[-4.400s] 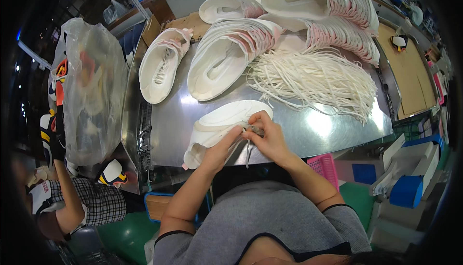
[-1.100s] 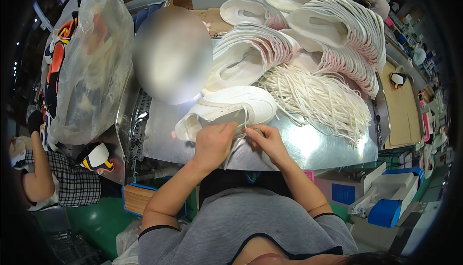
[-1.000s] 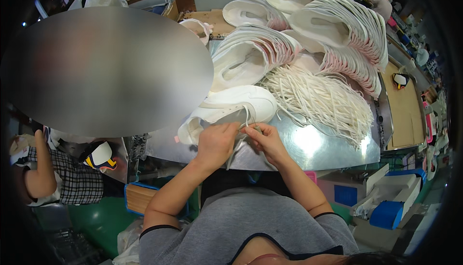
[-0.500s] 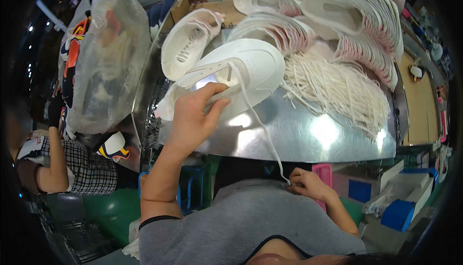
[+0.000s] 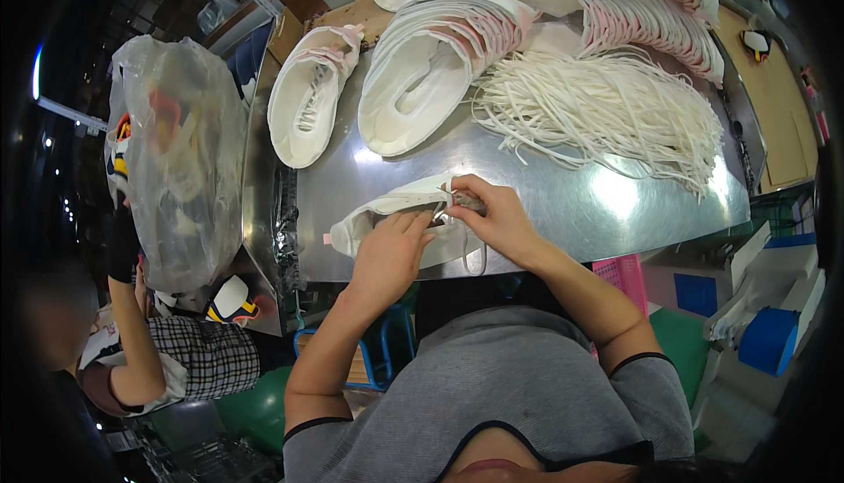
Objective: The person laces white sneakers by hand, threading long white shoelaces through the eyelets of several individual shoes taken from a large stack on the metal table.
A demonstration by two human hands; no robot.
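A white shoe upper (image 5: 396,199) lies on its side at the table's near edge, its toe towards the right. My left hand (image 5: 393,246) grips it from the near side, fingers curled into the opening. At the eyelets, my right hand (image 5: 494,217) is closed, thumb and forefinger pinching at the edge. A small greyish handle-like piece (image 5: 469,203) shows between its fingers; its tip is hidden. From the upper a white shoelace (image 5: 476,263) hangs in a loop below the right hand. Beyond, a laced white upper (image 5: 306,101) stands apart at the left.
Nested white uppers (image 5: 413,96) stand in rows at the back, beside a pile of loose white laces (image 5: 607,123). The metal table (image 5: 563,228) has a raised left edge. Left of it are a clear plastic bag (image 5: 189,167) and a co-worker (image 5: 198,360). A pink basket (image 5: 622,281) stands at the right.
The upper has come down from the air to the table's near edge, with my left hand on it. My right hand has risen from my lap to its eyelets. The view has shifted.
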